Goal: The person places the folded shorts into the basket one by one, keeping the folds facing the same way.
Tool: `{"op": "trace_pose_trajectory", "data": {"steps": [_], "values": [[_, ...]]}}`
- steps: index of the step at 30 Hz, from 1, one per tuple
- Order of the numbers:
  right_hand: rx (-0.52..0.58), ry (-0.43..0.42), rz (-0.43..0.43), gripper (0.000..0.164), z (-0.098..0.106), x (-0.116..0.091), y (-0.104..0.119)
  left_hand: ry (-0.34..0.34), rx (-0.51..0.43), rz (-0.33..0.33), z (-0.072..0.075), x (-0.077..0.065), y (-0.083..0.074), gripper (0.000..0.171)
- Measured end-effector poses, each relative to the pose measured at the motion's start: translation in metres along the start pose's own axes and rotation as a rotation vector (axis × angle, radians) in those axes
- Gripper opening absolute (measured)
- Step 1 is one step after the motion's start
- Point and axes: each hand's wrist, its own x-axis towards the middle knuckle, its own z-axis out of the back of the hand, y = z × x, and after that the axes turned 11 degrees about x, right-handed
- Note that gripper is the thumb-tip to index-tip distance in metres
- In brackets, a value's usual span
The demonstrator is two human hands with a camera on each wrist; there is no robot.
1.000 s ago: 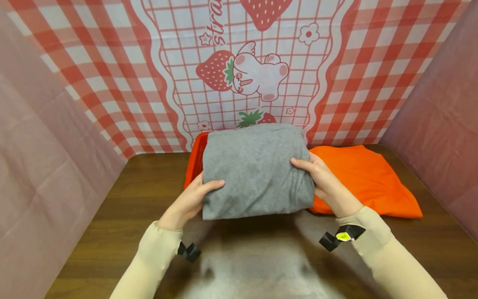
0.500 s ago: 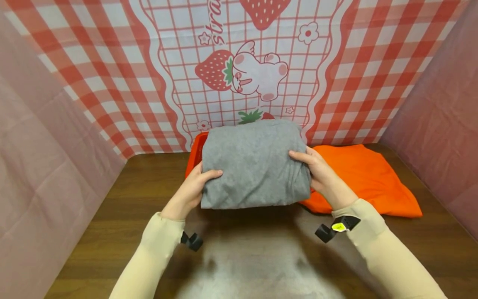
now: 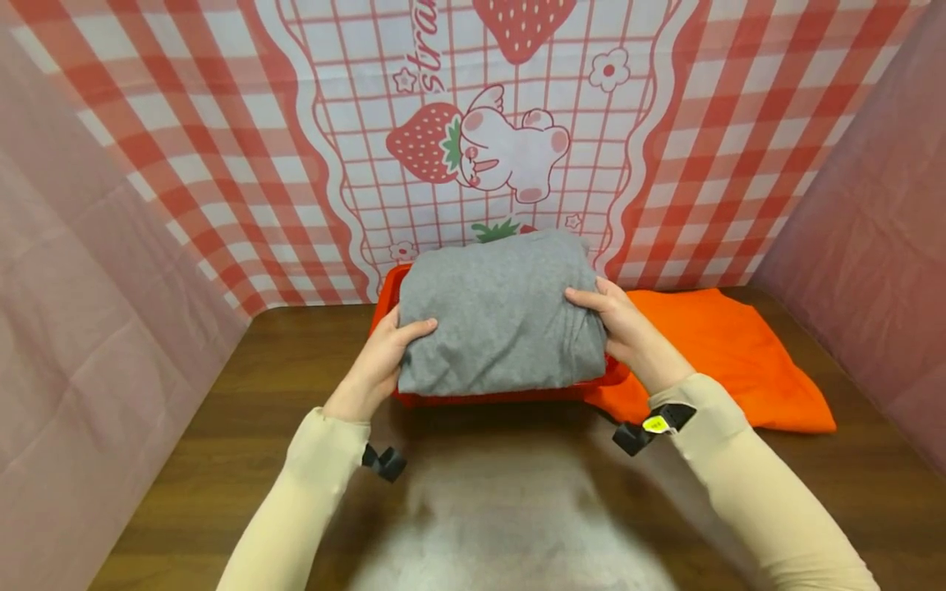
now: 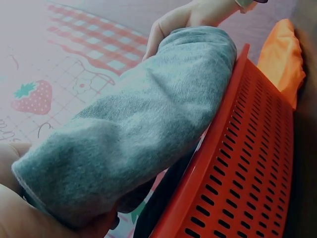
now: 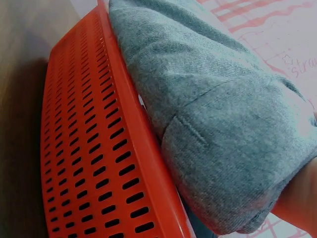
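Note:
Both hands hold a folded grey garment (image 3: 502, 316) by its two ends, just above the red plastic basket (image 3: 488, 399). The left hand (image 3: 380, 357) grips the left end, thumb on top and fingers hidden underneath. At the other end the right hand (image 3: 628, 328) grips it the same way. In the left wrist view the garment lies along the basket's perforated wall (image 4: 237, 163), close to the rim. Something dark, seemingly cloth (image 4: 168, 191), shows inside the basket; the garment hides most of the interior. The right wrist view shows the garment's rounded end (image 5: 233, 148) beside the rim.
An orange cloth (image 3: 727, 357) lies on the wooden table (image 3: 244, 443), right of the basket and partly behind the right hand. Behind the basket hangs a strawberry-print checked curtain (image 3: 510, 148). Pink fabric walls (image 3: 89, 287) stand on both sides.
Both hands have carried the grey garment forward, away from the person, and slightly left. The basket's front rim, hidden before, now shows beneath it. The orange cloth has stayed put.

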Motion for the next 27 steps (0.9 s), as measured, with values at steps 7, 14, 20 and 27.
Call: {"op": "trace_pose_trajectory", "data": {"steps": [7, 14, 20, 27], "values": [[-0.029, -0.052, -0.017, 0.029, 0.0, 0.009, -0.001, -0.05, -0.008, -0.008, 0.001, 0.007, -0.001, 0.051], [-0.053, -0.093, -0.02, 0.029, 0.002, 0.018, -0.004, -0.077, 0.007, 0.0, 0.003, 0.012, 0.0, 0.052], [-0.132, -0.13, -0.012, 0.042, 0.002, 0.022, -0.008, -0.1, 0.03, 0.024, 0.004, 0.016, 0.002, 0.054], [-0.159, -0.131, -0.023, 0.055, 0.005, 0.026, -0.013, -0.137, 0.059, 0.035, 0.004, 0.021, 0.008, 0.055]]}}
